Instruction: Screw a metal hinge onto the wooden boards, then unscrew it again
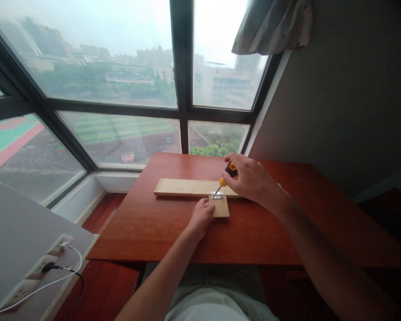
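Note:
My right hand (245,175) is closed around the yellow and black handle of a screwdriver (223,182). Its shaft slants down to the left, and the tip meets a small silver hinge (217,195). The hinge spans a long pale wooden board (183,187) and a small square wooden piece (221,208) in front of it. Fingers of my left hand (202,215) grip the small piece by its left edge. Whether a screw sits under the tip is too small to tell. My right hand hides part of the long board's right half.
The boards rest on a reddish-brown table (147,232). Large windows (120,76) with dark frames stand behind it, and a curtain (274,26) hangs at upper right. At lower left, wall sockets (42,266) hold a white cable (53,281) and a black plug (48,267).

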### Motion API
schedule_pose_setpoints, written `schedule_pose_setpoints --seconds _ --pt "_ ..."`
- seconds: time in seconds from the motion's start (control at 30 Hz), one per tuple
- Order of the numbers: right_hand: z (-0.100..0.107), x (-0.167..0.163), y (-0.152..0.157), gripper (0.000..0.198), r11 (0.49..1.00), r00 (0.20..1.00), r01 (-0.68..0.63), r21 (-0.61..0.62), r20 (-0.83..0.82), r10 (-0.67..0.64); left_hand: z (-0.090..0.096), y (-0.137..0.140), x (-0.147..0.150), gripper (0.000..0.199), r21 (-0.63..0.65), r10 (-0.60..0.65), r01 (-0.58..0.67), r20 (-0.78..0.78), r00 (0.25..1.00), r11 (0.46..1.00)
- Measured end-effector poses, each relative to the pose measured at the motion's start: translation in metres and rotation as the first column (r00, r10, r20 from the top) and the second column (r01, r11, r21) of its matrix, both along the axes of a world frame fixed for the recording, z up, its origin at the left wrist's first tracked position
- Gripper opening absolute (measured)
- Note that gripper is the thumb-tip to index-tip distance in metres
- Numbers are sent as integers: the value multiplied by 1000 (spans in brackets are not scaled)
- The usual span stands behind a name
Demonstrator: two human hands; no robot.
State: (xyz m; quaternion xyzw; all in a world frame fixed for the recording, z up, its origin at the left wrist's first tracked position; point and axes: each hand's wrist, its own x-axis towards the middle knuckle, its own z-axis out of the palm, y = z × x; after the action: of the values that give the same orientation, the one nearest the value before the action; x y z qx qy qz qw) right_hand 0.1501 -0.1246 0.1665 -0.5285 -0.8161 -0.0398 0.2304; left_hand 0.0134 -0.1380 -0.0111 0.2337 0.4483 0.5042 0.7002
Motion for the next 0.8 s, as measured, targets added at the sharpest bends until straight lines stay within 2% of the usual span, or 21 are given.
schedule_pose_setpoints --seconds 0.13,0.2,0.3,0.53,0.63,0.8 --pt "2 -1 0 24 998 997 62 -17 43 -61 -3 0 -1 29 9 -8 8 6 1000 1000" --pt "3 -1 0 23 999 999 39 -18 30 -38 -4 0 -1 30 15 -9 9 10 1000 1000" --pt "2 -2 -2 32 1000 1000 14 -17 18 -14 -4 0 -1 29 22 -7 6 16 1000 1000" --pt "3 -4 -3 27 988 984 153 -3 93 -152 -2 0 0 28 12 -7 7 5 1000 1000" --pt "3 -3 -4 24 993 992 118 -27 57 -116 -2 0 0 28 17 -6 6 3 1000 1000" --pt "3 -3 -7 32 999 999 38 -30 17 -38 -2 -1 -1 29 17 -2 2 16 1000 1000"
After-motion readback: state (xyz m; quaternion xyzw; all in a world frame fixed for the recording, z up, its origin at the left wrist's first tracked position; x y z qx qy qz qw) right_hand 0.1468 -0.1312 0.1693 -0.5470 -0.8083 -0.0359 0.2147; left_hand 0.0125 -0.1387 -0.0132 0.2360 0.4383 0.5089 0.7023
